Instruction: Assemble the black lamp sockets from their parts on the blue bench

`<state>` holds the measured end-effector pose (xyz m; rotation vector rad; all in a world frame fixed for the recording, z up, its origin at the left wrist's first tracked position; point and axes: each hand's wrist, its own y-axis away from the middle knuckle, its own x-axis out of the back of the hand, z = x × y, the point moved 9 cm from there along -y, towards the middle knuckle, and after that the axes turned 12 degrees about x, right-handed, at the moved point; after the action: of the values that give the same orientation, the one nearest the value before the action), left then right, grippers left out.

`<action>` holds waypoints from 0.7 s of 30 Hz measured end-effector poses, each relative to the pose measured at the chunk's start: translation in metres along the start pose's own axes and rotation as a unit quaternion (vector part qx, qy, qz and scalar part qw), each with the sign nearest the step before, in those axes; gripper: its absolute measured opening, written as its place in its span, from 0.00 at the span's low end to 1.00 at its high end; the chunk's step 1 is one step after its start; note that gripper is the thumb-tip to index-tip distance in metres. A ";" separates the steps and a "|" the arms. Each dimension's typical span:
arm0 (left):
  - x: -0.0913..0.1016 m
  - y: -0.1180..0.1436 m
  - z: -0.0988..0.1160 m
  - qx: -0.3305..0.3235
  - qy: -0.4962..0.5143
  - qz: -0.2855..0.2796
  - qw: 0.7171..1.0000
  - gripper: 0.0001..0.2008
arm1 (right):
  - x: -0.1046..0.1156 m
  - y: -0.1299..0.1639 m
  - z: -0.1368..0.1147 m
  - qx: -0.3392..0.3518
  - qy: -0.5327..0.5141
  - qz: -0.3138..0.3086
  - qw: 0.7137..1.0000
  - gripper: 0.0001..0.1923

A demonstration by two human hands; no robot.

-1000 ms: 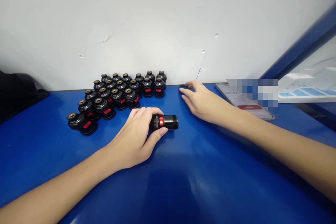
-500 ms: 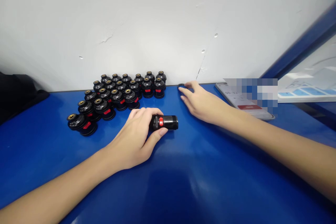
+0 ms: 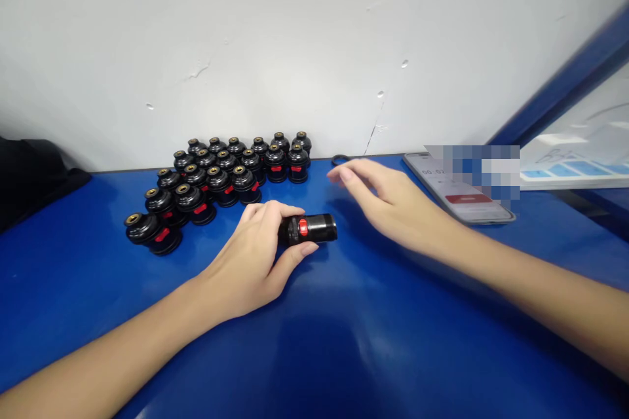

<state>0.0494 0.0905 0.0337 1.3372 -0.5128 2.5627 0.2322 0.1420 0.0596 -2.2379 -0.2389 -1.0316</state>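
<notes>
My left hand (image 3: 260,252) is wrapped round a black lamp socket (image 3: 319,228). The socket lies on its side, its threaded barrel pointing right and a red piece facing up; its other end is hidden in my palm. Above and to the right, my right hand (image 3: 376,190) hovers with fingers extended and nothing visible in them. Just beyond its fingertips a black ring (image 3: 339,160) lies flat on the blue table (image 3: 314,353), close to the wall.
Several similar black lamp sockets (image 3: 223,184) with brass tops stand in rows at the back left. A phone (image 3: 459,200), partly blurred out, lies at the right near a blue frame bar (image 3: 565,78). Dark cloth (image 3: 37,173) sits at the far left.
My right hand has let go of the black ring and drawn back toward me, leaving it by the wall. My left hand still holds the socket, almost unmoved.
</notes>
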 end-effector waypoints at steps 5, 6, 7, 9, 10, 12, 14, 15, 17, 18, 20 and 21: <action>-0.002 0.003 -0.001 -0.028 0.029 0.005 0.999 0.16 | -0.026 0.034 -0.034 -0.061 -0.206 -0.095 0.972 0.17; -0.002 0.004 -0.001 -0.027 0.036 0.000 0.999 0.15 | -0.027 0.038 -0.036 -0.067 -0.221 -0.086 0.969 0.16; -0.003 0.004 -0.001 -0.025 0.043 -0.005 0.999 0.15 | -0.029 0.041 -0.037 -0.071 -0.238 -0.078 0.965 0.16; -0.003 0.003 0.000 -0.014 0.058 -0.016 0.998 0.13 | -0.033 0.044 -0.036 -0.072 -0.268 -0.061 0.959 0.15; -0.003 0.003 0.000 -0.007 0.066 -0.023 0.998 0.12 | -0.034 0.044 -0.036 -0.070 -0.281 -0.056 0.955 0.14; -0.004 0.002 0.002 0.005 0.081 -0.037 0.996 0.10 | -0.036 0.044 -0.035 -0.067 -0.297 -0.049 0.951 0.14; -0.004 0.002 0.004 0.015 0.095 -0.050 0.994 0.10 | -0.036 0.044 -0.036 -0.061 -0.297 -0.046 0.952 0.13; -0.004 0.002 0.004 0.019 0.103 -0.054 0.993 0.10 | -0.034 0.044 -0.036 -0.054 -0.289 -0.040 0.955 0.12; -0.004 0.002 0.004 0.026 0.121 -0.056 0.991 0.10 | -0.029 0.043 -0.038 -0.024 -0.260 -0.024 0.965 0.10; -0.004 0.002 0.003 0.030 0.132 -0.057 0.989 0.10 | -0.026 0.043 -0.039 -0.004 -0.242 -0.016 0.970 0.10; -0.004 0.002 0.002 0.037 0.152 -0.062 0.986 0.12 | -0.021 0.042 -0.043 0.049 -0.213 -0.002 0.976 0.11; -0.005 0.002 0.001 0.041 0.160 -0.064 0.984 0.12 | -0.019 0.042 -0.046 0.079 -0.202 0.003 0.976 0.11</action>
<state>0.0522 0.0884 0.0296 0.9178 -0.2565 2.6403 0.2084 0.0829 0.0475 -2.2796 -0.4715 -0.5230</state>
